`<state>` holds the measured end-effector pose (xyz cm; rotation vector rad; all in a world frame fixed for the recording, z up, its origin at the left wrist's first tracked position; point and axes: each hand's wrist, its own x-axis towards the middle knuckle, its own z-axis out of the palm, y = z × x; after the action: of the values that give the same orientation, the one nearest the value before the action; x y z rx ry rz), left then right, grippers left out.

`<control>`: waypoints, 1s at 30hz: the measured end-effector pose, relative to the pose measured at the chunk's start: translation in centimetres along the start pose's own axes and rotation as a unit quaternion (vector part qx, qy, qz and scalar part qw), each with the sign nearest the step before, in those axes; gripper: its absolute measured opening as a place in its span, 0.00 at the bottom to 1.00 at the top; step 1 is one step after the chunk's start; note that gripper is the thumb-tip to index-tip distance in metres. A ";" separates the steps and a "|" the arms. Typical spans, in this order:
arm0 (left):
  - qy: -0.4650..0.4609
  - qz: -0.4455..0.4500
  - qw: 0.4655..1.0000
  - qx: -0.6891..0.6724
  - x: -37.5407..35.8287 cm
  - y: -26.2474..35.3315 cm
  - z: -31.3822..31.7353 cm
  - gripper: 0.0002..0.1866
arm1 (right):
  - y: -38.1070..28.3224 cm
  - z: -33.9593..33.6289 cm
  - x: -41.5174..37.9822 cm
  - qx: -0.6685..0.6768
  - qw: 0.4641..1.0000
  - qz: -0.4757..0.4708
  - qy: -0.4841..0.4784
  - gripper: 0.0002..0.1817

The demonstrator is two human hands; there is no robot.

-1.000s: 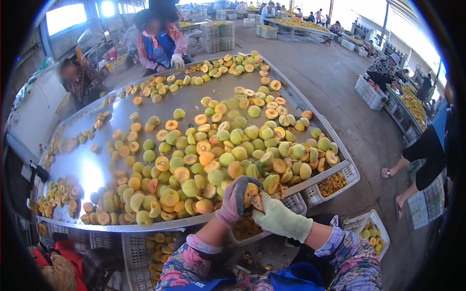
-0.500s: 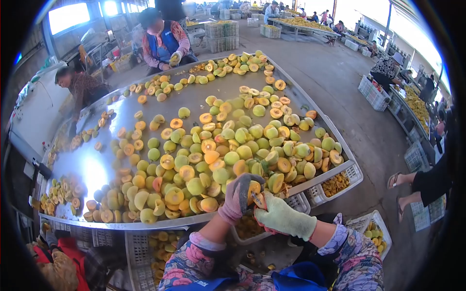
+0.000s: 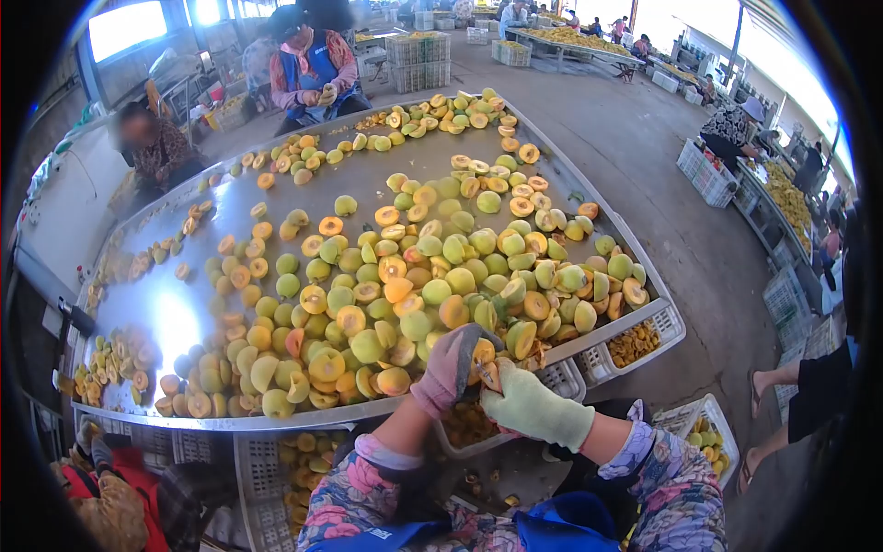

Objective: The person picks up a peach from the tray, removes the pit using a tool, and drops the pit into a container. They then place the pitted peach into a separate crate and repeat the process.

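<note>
My left hand, in a pink and grey glove, is closed around a peach half with its cut orange side turned to the right. My right hand, in a pale green glove, is closed and meets the left at the fruit. A small metal tool, mostly hidden by the fingers, seems to be in it, its tip against the flesh. Both hands are just over the near edge of a metal table. A heap of cut peach halves lies right beyond them.
Plastic crates of fruit stand below the table's edge, another crate on the right. A co-worker sits across the table, a second person at the left. Someone's sandalled feet are at the right.
Both my hands stay together at the peach half, with the fruit turned slightly and the metal less visible. The person at the left has drawn back upright; the person at the right has shifted their feet.
</note>
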<state>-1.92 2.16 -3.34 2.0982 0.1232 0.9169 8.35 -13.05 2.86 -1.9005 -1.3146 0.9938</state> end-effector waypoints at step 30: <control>-0.020 0.115 0.993 -0.029 0.8 0.1 -0.3 0.27 | -3.5 -3.0 -0.7 0.277 0.923 0.205 -0.170 0.08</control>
<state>-1.57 2.52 -2.71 2.1051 -0.1675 1.0010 9.06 -12.85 7.49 -1.6188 -0.6816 1.7603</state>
